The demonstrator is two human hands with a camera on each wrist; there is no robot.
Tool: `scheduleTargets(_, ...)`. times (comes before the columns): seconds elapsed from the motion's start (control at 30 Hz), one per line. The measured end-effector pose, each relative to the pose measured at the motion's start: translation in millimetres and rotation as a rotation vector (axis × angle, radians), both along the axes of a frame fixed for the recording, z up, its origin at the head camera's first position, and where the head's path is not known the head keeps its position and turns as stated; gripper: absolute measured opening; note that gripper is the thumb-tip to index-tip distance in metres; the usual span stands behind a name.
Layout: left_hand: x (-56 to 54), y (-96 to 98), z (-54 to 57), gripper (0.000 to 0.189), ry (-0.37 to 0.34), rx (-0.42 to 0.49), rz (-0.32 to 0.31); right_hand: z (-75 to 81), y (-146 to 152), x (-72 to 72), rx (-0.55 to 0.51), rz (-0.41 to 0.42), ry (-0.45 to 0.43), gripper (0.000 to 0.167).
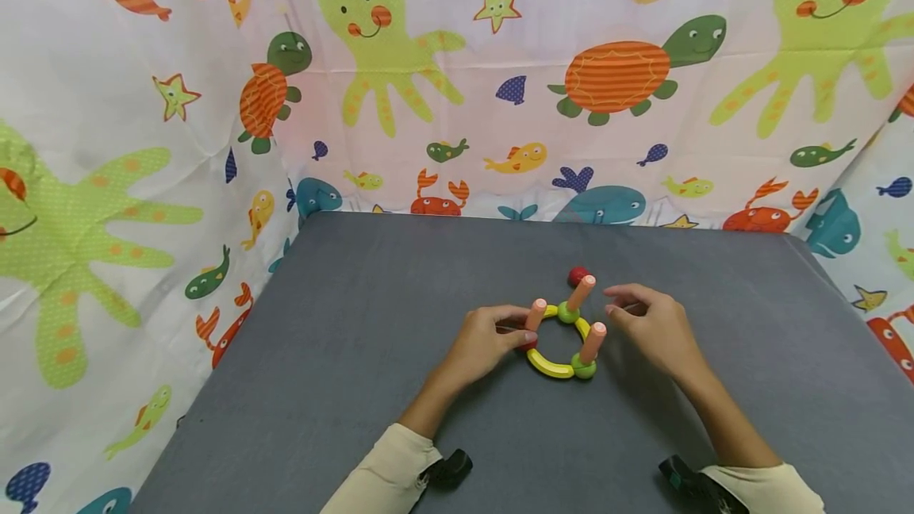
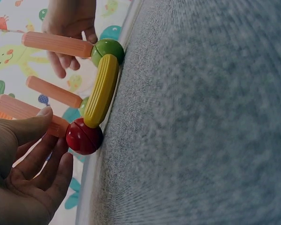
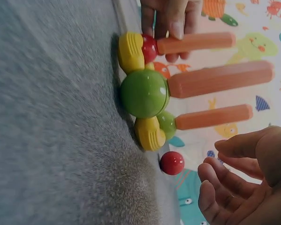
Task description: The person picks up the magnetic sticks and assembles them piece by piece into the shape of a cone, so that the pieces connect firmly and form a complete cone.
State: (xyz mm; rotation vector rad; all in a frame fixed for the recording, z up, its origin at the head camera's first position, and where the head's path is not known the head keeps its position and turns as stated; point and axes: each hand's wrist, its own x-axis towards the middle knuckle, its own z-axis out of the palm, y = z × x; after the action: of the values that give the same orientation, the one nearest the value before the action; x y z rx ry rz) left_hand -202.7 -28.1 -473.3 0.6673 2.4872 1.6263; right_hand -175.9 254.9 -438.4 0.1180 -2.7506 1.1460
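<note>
A ring of curved yellow pieces joined by balls lies on the grey table. Orange rods stand up from its two green balls and its red ball. My left hand pinches the orange rod at the red ball between thumb and fingers. On the other side, my right hand hangs beside the ring with loosely bent fingers, holding nothing. Its fingertips are near the rod on the far green ball. A loose red ball lies just behind the ring.
The grey table stretches out around the ring. Behind it and at both sides hangs a white cloth printed with sea animals. Dark camera straps sit on both wrists.
</note>
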Motion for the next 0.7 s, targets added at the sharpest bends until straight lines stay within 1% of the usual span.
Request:
scheduleTargets(0.2, -1.0, -0.9, -1.7, 0.029, -0.005, 0.018, -0.01, -6.0, -2, -18.8, -0.023, -0.03, -0.003, 0.037)
scheduleTargets(0.4, -1.6, -2.2, -0.6, 0.029, -0.002, 0.011, -0.01, -15.2, -4, -38.6, -0.063, -0.024, -0.051, 0.047)
scheduleTargets(0.57, -2.1, -3.0, -0.2, 0.029, -0.003, -0.001, -0.011, -22.0, -7, -54.3, -0.031, -0.017, -0.07, 0.051)
scheduleTargets(0.7, -1.6, -2.7, 0.4, 0.03, -0.017, -0.001, -0.014, -25.4, -11, -62.6, 0.02, -0.004, -0.074, 0.053)
